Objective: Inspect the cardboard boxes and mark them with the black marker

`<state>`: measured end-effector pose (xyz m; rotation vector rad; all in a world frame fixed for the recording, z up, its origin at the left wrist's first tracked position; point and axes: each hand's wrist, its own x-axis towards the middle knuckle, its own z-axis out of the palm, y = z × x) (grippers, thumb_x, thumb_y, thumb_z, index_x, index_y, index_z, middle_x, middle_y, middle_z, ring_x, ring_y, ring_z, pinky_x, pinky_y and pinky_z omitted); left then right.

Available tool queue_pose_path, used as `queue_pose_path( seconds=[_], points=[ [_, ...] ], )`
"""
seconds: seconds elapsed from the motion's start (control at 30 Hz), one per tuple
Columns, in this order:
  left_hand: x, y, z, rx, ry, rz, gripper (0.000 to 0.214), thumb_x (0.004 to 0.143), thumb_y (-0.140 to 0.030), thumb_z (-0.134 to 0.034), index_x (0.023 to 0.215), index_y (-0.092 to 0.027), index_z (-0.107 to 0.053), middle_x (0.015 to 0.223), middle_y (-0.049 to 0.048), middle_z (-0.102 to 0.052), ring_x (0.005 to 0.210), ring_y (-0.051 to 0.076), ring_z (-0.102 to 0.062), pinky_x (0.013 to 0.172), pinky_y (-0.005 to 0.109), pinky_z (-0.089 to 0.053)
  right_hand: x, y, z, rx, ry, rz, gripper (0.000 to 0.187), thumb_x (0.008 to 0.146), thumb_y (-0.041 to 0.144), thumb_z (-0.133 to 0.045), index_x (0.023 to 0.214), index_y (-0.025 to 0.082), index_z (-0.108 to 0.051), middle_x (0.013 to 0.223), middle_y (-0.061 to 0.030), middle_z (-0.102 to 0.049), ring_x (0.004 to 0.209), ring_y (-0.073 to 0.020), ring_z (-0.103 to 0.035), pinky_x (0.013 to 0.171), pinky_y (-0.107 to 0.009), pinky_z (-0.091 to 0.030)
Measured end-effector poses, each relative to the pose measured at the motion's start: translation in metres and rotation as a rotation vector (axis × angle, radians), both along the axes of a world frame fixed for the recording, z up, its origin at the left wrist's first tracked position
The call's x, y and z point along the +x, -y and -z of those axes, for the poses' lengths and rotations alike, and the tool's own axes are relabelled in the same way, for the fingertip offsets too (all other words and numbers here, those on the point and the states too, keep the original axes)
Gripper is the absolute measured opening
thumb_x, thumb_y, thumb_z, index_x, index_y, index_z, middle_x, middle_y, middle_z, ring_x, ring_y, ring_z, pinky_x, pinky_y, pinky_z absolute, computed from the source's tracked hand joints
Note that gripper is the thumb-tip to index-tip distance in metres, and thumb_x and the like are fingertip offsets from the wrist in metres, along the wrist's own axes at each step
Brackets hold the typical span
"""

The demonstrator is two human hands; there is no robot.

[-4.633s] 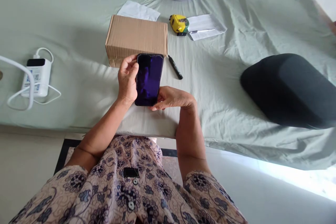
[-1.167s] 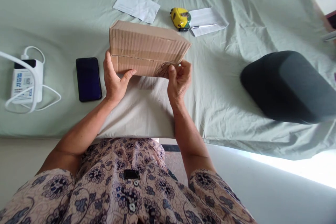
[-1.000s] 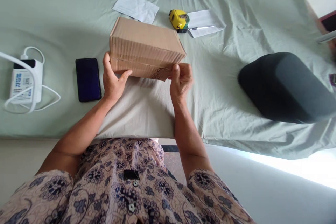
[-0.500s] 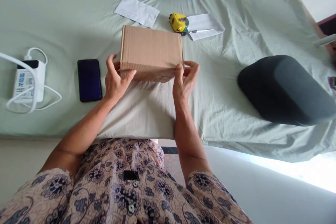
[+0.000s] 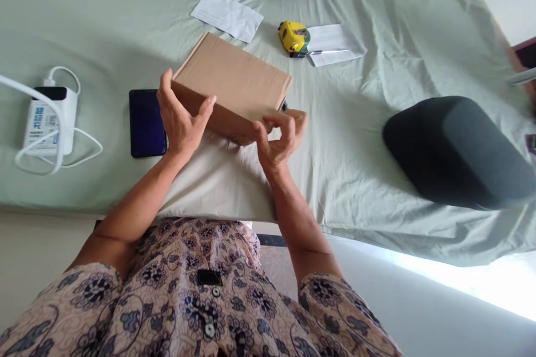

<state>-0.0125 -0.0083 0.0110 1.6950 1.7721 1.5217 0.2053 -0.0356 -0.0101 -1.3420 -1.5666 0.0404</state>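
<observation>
Green sheet [image 5: 104, 5]: one cardboard box [image 5: 232, 75] between two hands, left hand [image 5: 181, 122], right hand [image 5: 277, 136].

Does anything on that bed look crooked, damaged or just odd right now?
Only the cardboard box sits askew: both hands hold it tilted off the bed sheet, left hand at one end, right hand under the near corner. It shows no visible damage. The phone lies flat beside it, and nothing looks spilled.
</observation>
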Motion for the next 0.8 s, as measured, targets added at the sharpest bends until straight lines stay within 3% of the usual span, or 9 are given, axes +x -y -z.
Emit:
queue_pose_path(
  seconds=[0.1, 0.3, 0.43, 0.53, 0.63, 0.8],
  points=[
    [0.003, 0.001, -0.005, -0.028, -0.058, 0.065, 0.103, 0.078, -0.093, -0.053, 0.151, -0.021, -0.041, 0.164, 0.0137, -0.038, 0.161, 0.038, -0.026, 0.129, 0.058, -0.028, -0.008, 0.003, 0.0, -0.038, 0.024, -0.062, 0.04, 0.097, 0.066, -0.049, 0.104, 0.03, -0.065, 0.092, -0.0067, -0.055, 0.092, -0.0246, -0.06, 0.088, -0.052, -0.059],
    [0.019, 0.012, -0.004, -0.053, -0.142, 0.15, 0.107, 0.071, -0.093, -0.063, 0.15, -0.023, -0.045, 0.175, 0.0142, -0.017, 0.165, 0.04, 0.0, 0.132, 0.065, -0.014, -0.02, 0.009, -0.01, 0.027, 0.082, -0.107, 0.029, 0.098, 0.056, -0.053, 0.109, 0.031, -0.063, 0.091, -0.0056, -0.058, 0.092, -0.0237, -0.061, 0.087, -0.049, -0.06],
    [0.023, 0.015, -0.003, -0.032, -0.148, 0.222, 0.1, 0.075, -0.09, -0.064, 0.147, -0.023, -0.048, 0.175, 0.0134, -0.019, 0.165, 0.039, 0.001, 0.131, 0.064, -0.018, -0.02, 0.009, -0.016, 0.048, 0.079, -0.155, 0.032, 0.1, 0.058, -0.049, 0.11, 0.031, -0.063, 0.093, -0.0058, -0.063, 0.087, -0.0218, -0.062, 0.082, -0.045, -0.06],
    [0.021, 0.013, -0.003, 0.008, -0.161, 0.24, 0.098, 0.077, -0.086, -0.065, 0.147, -0.019, -0.048, 0.176, 0.0156, -0.014, 0.165, 0.04, -0.002, 0.133, 0.062, -0.017, -0.015, 0.005, -0.018, -0.008, 0.055, -0.124, 0.047, 0.099, 0.069, -0.041, 0.104, 0.03, -0.066, 0.09, -0.0054, -0.064, 0.082, -0.021, -0.063, 0.081, -0.045, -0.061],
    [0.018, 0.012, -0.004, 0.016, -0.15, 0.259, 0.095, 0.075, -0.085, -0.068, 0.143, -0.021, -0.05, 0.176, 0.0153, -0.015, 0.165, 0.04, -0.003, 0.134, 0.06, -0.016, -0.007, -0.002, -0.015, -0.072, -0.03, -0.14, 0.051, 0.096, 0.073, -0.045, 0.103, 0.027, -0.068, 0.087, -0.0034, -0.063, 0.077, -0.0184, -0.063, 0.08, -0.042, -0.061],
    [0.015, 0.011, 0.001, 0.032, -0.116, 0.307, 0.103, 0.065, -0.09, -0.072, 0.143, -0.026, -0.05, 0.177, 0.0141, -0.013, 0.165, 0.041, 0.0, 0.135, 0.061, -0.014, 0.009, -0.022, 0.001, -0.1, -0.172, -0.167, 0.056, 0.094, 0.073, -0.051, 0.125, 0.028, -0.064, 0.09, -0.0027, -0.062, 0.082, -0.0178, -0.065, 0.079, -0.039, -0.06]
  ],
)
